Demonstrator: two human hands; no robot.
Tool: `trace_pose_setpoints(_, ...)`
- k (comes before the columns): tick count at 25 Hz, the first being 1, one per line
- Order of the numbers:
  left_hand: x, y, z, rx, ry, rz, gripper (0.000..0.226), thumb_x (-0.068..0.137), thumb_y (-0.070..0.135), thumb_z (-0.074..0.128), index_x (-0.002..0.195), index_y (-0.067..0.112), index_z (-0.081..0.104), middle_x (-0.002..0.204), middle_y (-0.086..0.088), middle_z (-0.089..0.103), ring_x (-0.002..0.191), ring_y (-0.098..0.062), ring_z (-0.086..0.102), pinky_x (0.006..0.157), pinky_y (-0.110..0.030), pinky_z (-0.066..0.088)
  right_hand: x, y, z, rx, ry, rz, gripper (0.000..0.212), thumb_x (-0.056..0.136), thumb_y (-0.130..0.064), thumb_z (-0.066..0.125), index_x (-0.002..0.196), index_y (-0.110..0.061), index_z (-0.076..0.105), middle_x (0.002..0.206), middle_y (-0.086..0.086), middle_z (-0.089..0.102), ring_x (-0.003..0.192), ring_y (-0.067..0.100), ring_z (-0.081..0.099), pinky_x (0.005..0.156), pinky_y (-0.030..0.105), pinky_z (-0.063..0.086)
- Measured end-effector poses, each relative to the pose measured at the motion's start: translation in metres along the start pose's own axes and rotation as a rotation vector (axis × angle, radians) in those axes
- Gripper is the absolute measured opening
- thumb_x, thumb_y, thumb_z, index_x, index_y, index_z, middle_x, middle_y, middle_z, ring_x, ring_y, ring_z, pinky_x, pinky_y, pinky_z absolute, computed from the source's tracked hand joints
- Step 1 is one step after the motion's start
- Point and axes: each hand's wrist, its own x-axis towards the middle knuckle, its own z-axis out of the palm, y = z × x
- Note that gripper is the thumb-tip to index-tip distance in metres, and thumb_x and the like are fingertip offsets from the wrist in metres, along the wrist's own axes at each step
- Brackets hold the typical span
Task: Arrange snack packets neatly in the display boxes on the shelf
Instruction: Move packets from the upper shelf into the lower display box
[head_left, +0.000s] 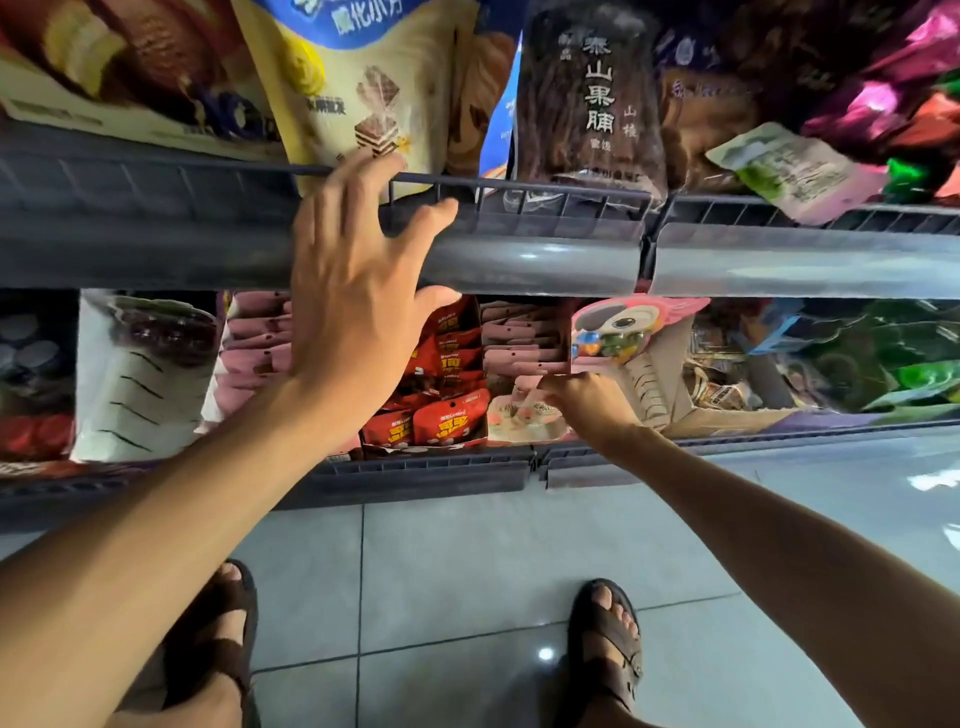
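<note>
Fingers (551, 385) of the right hand (589, 405) pinch a flat pink snack packet (525, 383), left hand (358, 280) splayed; tugging may topple the pink owl-shaped pack (618, 327) alongside.

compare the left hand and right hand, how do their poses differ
The left hand is up at the upper shelf rail, fingers spread and straight; the right hand is down in the lower shelf, fingers curled on a pale pink packet. The left hand holds nothing; the right seems to pinch the packet. Both are bare.
</note>
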Motion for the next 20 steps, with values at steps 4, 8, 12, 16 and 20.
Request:
trace_pose_setpoints(4,-0.002,-0.001,0.004,0.011,-0.002,-0.004,0.065,0.078,0.044,0.074,0.134,0.015,0.057,0.147,-0.022,0.044,0.140,-0.041,0.037,0.114,-0.052,0.033,0.012,0.003,0.039,-0.074,0.037,0.077,0.039,0.087,-0.029,0.070,0.124,-0.038,0.059,0.110,-0.002,0.072,0.084,0.019,0.070,0.067,0.029,0.056)
trace_pose_setpoints(8,-0.002,-0.002,0.005,0.026,0.013,0.007,0.066,0.079,0.045,0.074,0.135,0.016,0.056,0.147,-0.022,0.044,0.140,-0.041,0.037,0.112,-0.053,0.034,0.012,0.001,0.055,-0.019,0.116,0.171,0.030,0.088,-0.031,0.069,0.117,-0.032,0.065,0.097,0.002,0.074,0.076,0.019,0.070,0.066,0.030,0.058)
trace_pose_setpoints(12,-0.003,-0.003,0.006,0.023,0.016,0.018,0.066,0.078,0.044,0.075,0.135,0.016,0.055,0.146,-0.022,0.044,0.140,-0.041,0.037,0.113,-0.053,0.033,0.006,0.000,0.039,0.030,0.186,0.204,0.036,0.075,-0.019,0.081,0.109,-0.019,0.069,0.102,0.008,0.073,0.088,0.027,0.069,0.073,0.034,0.056)
trace_pose_setpoints(16,-0.004,-0.003,0.007,0.015,0.026,0.024,0.066,0.076,0.040,0.079,0.133,0.017,0.056,0.146,-0.021,0.044,0.139,-0.041,0.037,0.112,-0.053,0.033,-0.010,-0.002,0.000,0.097,0.247,0.229,0.026,0.082,-0.027,0.075,0.105,-0.016,0.069,0.111,0.007,0.068,0.102,0.026,0.061,0.079,0.036,0.051)
trace_pose_setpoints(20,-0.002,0.001,0.003,-0.008,0.029,0.007,0.067,0.072,0.034,0.082,0.132,0.016,0.058,0.144,-0.022,0.045,0.137,-0.042,0.038,0.111,-0.054,0.033,-0.039,-0.015,-0.073,0.210,0.425,0.243,0.020,0.094,-0.035,0.058,0.098,-0.019,0.070,0.100,0.001,0.069,0.083,0.019,0.062,0.060,0.028,0.046)
